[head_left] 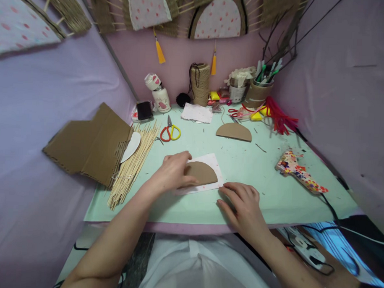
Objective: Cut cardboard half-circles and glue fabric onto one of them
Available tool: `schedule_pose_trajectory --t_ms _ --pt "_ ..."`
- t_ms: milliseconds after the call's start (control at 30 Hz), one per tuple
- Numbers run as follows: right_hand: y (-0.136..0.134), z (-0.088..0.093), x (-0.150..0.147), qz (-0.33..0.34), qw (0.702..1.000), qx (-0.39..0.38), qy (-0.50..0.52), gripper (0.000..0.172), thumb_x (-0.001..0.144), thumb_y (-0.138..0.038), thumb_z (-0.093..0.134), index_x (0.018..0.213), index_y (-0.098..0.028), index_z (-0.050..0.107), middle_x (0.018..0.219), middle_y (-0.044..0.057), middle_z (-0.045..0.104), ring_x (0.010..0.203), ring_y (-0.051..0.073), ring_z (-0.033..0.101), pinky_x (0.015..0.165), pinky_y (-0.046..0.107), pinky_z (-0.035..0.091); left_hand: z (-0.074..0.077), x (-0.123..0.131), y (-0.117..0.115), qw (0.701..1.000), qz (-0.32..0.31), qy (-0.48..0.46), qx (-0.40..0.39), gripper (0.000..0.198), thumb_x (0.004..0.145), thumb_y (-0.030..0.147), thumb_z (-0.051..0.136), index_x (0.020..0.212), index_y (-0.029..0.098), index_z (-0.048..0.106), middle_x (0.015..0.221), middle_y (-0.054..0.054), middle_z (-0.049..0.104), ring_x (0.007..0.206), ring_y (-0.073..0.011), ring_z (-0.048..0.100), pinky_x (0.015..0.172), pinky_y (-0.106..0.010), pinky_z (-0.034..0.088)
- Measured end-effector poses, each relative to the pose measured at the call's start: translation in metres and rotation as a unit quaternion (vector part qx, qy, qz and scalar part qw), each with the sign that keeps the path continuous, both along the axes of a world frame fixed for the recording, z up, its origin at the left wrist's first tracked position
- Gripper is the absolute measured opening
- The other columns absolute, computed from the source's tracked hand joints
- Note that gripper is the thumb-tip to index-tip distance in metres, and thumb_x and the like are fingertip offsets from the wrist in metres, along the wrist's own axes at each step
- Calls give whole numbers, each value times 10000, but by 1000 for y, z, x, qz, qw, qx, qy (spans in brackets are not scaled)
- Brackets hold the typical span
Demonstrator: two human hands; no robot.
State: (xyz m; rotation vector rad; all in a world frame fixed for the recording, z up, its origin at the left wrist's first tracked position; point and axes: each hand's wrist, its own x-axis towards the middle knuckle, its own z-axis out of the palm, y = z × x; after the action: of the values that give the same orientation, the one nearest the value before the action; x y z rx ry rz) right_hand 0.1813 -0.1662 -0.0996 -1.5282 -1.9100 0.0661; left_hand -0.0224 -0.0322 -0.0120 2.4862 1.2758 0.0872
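A brown cardboard half-circle lies flat on a white sheet of paper with pink dots, near the table's front edge. My left hand holds the half-circle at its left end, the thumb on the straight lower side and the fingers at the curved upper side. Part of the sheet's left side is hidden beneath that hand. My right hand is open with its fingers apart, nothing in it. Its index fingertip is at the sheet's lower right corner; whether it touches cannot be made out.
Scissors and another cardboard half-circle lie farther back. At left are thin sticks and folded cardboard. A flower-patterned glue gun with a black cord lies at right. Twine stands at the back.
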Motion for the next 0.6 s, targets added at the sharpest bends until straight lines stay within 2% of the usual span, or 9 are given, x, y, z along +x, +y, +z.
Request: schedule_pose_trajectory --t_ms 67,167,367,500,600 --pt "-1 3 0 1 1000 9 5 201 911 -272 532 1072 -194 624 1066 101 654 1012 248 567 895 440 362 3 -16 7 999 35 -19 3 455 789 472 622 1139 205 508 1113 -83 642 1068 -285 575 933 -428 398" --pt "0 8 -1 10 1000 22 1 200 913 -260 537 1085 -194 614 1077 101 656 1015 248 568 900 442 362 -2 -37 18 997 65 -47 8 352 852 413 549 1135 203 552 1185 -84 635 1121 -267 569 961 -412 411" --pt "16 21 -16 57 998 38 -11 204 912 -232 540 1099 -185 605 1108 107 662 1037 239 574 910 436 382 -26 -51 22 996 9 -89 21 250 877 299 518 1075 198 633 1219 -81 639 1155 -223 563 1003 -380 408" --pt "31 24 -29 105 993 26 -46 275 925 -235 509 1175 -160 595 1208 130 640 1133 254 553 975 458 398 -31 -50 12 993 -14 -113 26 247 886 253 521 1092 195 647 1225 -79 644 1155 -201 565 1013 -371 408" --pt "39 21 -35 129 988 -1 -86 378 936 -263 482 1293 -158 544 1334 132 575 1265 272 480 1026 489 396 -35 -46 -1 994 -28 -101 42 278 895 214 506 1142 214 634 1265 -77 627 1196 -206 545 1035 -400 396"
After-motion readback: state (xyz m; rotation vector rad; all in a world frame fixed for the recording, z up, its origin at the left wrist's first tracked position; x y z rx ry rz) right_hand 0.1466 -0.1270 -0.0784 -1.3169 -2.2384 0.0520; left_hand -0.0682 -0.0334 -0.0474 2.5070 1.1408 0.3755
